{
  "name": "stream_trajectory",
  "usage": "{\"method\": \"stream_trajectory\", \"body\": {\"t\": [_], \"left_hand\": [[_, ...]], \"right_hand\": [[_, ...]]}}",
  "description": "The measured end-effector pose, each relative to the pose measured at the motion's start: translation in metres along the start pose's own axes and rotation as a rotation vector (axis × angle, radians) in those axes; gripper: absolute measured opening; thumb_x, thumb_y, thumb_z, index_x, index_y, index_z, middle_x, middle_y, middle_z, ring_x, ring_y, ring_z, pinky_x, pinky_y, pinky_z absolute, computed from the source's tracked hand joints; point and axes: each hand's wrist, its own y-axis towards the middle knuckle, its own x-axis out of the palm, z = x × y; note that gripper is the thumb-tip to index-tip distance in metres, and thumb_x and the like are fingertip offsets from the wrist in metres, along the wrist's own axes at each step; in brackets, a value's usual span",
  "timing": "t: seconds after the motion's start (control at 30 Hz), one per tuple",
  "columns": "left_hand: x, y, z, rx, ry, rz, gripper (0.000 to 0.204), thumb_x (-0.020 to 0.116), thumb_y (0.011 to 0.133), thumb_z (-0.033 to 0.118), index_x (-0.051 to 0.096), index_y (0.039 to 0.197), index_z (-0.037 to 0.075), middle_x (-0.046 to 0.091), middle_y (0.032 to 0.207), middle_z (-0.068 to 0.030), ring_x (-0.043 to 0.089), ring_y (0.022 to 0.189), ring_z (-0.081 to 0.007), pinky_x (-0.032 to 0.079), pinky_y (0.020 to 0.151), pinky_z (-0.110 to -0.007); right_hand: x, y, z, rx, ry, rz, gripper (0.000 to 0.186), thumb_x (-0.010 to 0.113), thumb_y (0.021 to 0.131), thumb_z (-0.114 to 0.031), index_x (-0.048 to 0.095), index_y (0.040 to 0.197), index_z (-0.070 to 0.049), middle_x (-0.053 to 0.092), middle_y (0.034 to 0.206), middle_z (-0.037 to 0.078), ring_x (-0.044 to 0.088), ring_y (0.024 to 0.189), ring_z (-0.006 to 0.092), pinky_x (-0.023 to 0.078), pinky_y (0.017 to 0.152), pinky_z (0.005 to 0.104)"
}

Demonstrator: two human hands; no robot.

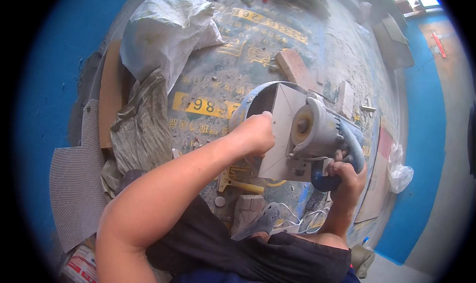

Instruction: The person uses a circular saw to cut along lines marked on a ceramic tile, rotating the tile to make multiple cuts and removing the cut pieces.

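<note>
My left hand [257, 133] is closed on the left edge of a light grey tile [277, 156], its thumb on the near face. The tile stands tilted against a round bucket [254, 95], and pencil-like lines cross its face. My right hand [348, 176] wraps round the curved blue-grey handle of a handheld power cutter [325, 132]. The cutter's grey body and round hub lie against the tile's right part. The place where a blade would meet the tile is hidden, and I cannot tell whether it is running.
Dust and rubble cover the printed floor sheet [208, 87]. A brick [293, 67] lies beyond the bucket, a white sack [166, 30] at far left. Nearer me are a yellow-handled tool [243, 185], a brick-like block [248, 208], a shoe [263, 221] and a white cable [313, 218].
</note>
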Motion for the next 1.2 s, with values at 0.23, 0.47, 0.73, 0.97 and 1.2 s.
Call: {"method": "stream_trajectory", "body": {"t": [0.23, 0.47, 0.73, 0.97, 1.2], "left_hand": [[0.0056, 0.0054, -0.0071, 0.057, 0.019, 0.05, 0.029, 0.063, 0.082, 0.003, 0.05, 0.103, -0.012, 0.067, 0.09, -0.032, 0.07, 0.084, -0.0395, 0.057, 0.071, -0.043], [0.0068, 0.0053, -0.0071, 0.078, 0.049, 0.047, 0.021, 0.058, 0.093, 0.006, 0.048, 0.103, -0.009, 0.067, 0.085, -0.0251, 0.071, 0.062, -0.0297, 0.057, 0.061, -0.041], [0.0055, 0.0055, -0.0035, 0.052, 0.061, 0.036, 0.023, 0.059, 0.092, 0.008, 0.049, 0.104, -0.009, 0.068, 0.086, -0.0248, 0.072, 0.066, -0.0305, 0.058, 0.065, -0.041], [0.0024, 0.0032, -0.0013, 0.033, 0.076, 0.032, 0.023, 0.059, 0.093, 0.009, 0.049, 0.104, -0.009, 0.069, 0.087, -0.0253, 0.073, 0.067, -0.0308, 0.058, 0.068, -0.041], [0.0042, 0.0054, -0.0038, 0.064, 0.078, 0.048, 0.022, 0.059, 0.093, 0.008, 0.049, 0.103, -0.008, 0.069, 0.083, -0.024, 0.073, 0.066, -0.0306, 0.058, 0.065, -0.041]], "right_hand": [[-0.0015, 0.0039, -0.0009, 0.008, 0.02, -0.021, 0.029, 0.056, 0.07, -0.001, 0.051, 0.099, 0.005, 0.051, 0.08, 0.008, 0.047, 0.058, 0.0138, 0.045, 0.055, 0.0291], [0.0013, 0.005, -0.003, 0.022, -0.003, -0.008, 0.05, 0.059, 0.07, -0.007, 0.053, 0.116, 0.012, 0.05, 0.078, 0.006, 0.049, 0.058, 0.0121, 0.044, 0.055, 0.0262], [-0.0014, 0.0039, -0.0061, 0.03, -0.039, -0.014, 0.031, 0.058, 0.071, -0.003, 0.051, 0.101, 0.004, 0.053, 0.081, 0.008, 0.048, 0.058, 0.0133, 0.044, 0.054, 0.0296], [-0.0027, 0.0044, -0.0064, 0.043, -0.029, -0.05, 0.03, 0.057, 0.071, -0.001, 0.05, 0.1, 0.005, 0.052, 0.08, 0.008, 0.048, 0.058, 0.0136, 0.044, 0.055, 0.0292], [-0.0054, 0.0026, -0.0075, 0.061, -0.023, -0.04, 0.026, 0.055, 0.072, 0.0, 0.049, 0.097, 0.004, 0.05, 0.079, 0.008, 0.047, 0.058, 0.014, 0.044, 0.055, 0.03]]}}
